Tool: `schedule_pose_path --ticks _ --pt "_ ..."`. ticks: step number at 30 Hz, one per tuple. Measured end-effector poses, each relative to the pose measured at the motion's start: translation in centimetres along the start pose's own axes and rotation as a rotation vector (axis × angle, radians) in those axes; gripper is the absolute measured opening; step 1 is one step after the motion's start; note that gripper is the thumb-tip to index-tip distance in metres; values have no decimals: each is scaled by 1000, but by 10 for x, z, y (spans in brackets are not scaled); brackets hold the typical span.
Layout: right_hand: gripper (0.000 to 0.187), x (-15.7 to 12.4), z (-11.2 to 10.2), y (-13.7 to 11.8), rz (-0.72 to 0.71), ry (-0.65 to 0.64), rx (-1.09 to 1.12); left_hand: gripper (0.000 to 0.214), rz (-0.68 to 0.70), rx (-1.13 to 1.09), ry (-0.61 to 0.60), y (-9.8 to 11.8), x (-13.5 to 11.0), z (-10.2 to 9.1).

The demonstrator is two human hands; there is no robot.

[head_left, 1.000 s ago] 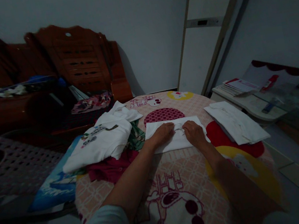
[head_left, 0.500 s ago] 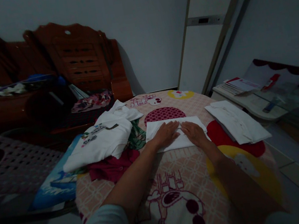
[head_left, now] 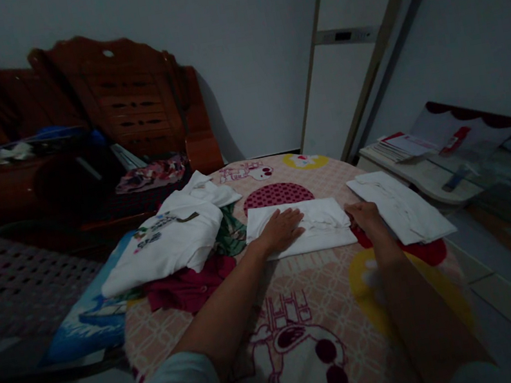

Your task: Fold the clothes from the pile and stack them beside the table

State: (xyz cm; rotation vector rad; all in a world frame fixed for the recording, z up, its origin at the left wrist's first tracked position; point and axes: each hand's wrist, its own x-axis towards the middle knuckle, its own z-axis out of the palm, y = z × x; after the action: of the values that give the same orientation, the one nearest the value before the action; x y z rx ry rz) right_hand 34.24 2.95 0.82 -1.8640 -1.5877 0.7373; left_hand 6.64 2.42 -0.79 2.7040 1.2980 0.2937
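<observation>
A folded white garment (head_left: 322,223) lies as a flat rectangle on the round table, its upper layer slightly wrinkled. My left hand (head_left: 282,229) rests palm down on its left half, fingers stretched out. At the garment's right edge, my right hand (head_left: 364,217) has its fingers curled together and appears to pinch the cloth; the fingertips are partly hidden. Another folded white garment (head_left: 400,206) lies just right of that hand. To the left is a loose heap with a white printed top (head_left: 170,238), a magenta garment (head_left: 193,287) and a green patterned cloth (head_left: 230,231).
A cartoon-patterned cloth (head_left: 322,298) covers the table. Behind on the left stands a carved wooden bench (head_left: 133,107) with items on it. A woven plastic basket (head_left: 30,281) is at far left. On the right is a low stand (head_left: 434,178) with papers and glass.
My right hand has moved right, from the middle of the white garment to its right edge, and its fingers have curled. My left hand stays flat on the cloth. The view has shifted slightly.
</observation>
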Motion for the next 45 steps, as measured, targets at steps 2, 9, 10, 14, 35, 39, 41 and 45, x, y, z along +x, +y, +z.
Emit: schedule_pose_path --ticks 2,9,10,14,35,39,41,45 --pt "28 -4 -6 -1 21 -43 66 49 3 0 12 0 -1 0" --pt "41 -18 -28 -7 -22 -470 79 50 8 4 13 -1 -1 2" --pt "42 -19 -28 -8 -22 -459 23 50 9 5 15 -1 0 2" --pt "33 -22 -24 -13 6 -395 -65 50 18 8 24 -2 0 4" --pt "13 -20 -23 -6 139 -350 396 50 23 -9 40 -2 -2 3" --pt "14 -17 -23 -4 166 -279 705 50 13 -11 21 -1 -2 2" --pt "19 -15 -19 -4 200 -212 783 51 4 -5 13 -1 -2 1" --pt "13 -7 -4 -7 232 -67 746 51 1 2 11 0 -2 1"
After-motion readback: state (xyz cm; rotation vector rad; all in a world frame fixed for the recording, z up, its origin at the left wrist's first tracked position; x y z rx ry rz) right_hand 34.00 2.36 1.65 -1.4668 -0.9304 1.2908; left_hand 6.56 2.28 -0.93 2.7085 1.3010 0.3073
